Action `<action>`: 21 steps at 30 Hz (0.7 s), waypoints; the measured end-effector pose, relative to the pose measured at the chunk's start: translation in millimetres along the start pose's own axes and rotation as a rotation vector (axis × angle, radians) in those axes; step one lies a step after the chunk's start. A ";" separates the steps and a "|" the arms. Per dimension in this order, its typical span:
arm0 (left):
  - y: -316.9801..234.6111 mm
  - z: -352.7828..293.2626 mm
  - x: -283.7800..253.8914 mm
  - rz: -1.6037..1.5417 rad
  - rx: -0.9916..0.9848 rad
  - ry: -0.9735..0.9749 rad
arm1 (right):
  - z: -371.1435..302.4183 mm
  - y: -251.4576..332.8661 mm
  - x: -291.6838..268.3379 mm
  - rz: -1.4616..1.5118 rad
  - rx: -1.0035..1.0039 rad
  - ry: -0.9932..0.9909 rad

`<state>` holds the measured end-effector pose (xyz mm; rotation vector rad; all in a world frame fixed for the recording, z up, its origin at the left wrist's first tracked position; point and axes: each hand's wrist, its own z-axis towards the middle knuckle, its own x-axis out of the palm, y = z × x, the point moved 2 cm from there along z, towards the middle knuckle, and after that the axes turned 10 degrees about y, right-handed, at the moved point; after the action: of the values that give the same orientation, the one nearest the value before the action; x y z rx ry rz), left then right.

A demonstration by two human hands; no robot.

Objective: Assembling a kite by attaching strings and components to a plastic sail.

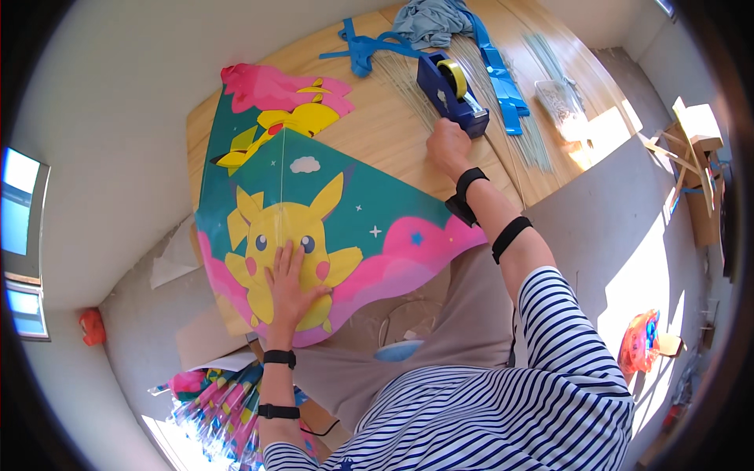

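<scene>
While left fingers press spread on the kite, right fingers curl by the tape dispenser.

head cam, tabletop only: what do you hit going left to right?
Printed kite sheet with the left hand flat on it → right hand → blue tape dispenser → blue strips → bundle of thin sticks → small clear bag.
</scene>
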<state>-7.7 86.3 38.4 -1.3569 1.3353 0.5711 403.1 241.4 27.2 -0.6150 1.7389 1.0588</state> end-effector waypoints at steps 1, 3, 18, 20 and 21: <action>0.0 0.5 -1.1 -0.006 0.004 -0.005 | 2.3 1.3 -0.8 0.003 0.026 0.012; 2.4 -2.6 0.2 -0.013 -0.002 -0.009 | -1.8 3.2 -4.5 0.070 0.042 0.029; 3.8 -2.3 5.9 0.017 0.015 -0.023 | -69.1 -53.5 -22.3 0.922 -0.121 0.285; 4.2 -1.4 5.3 0.029 0.011 -0.023 | -108.4 -66.0 -21.9 0.974 -0.146 0.340; 5.3 -2.3 4.9 0.029 0.013 -0.025 | -127.1 -71.6 -21.8 1.001 -0.168 0.379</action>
<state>-12.0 83.6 32.8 -1.3180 1.3375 0.5962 407.6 94.5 39.1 0.0197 2.3778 1.8644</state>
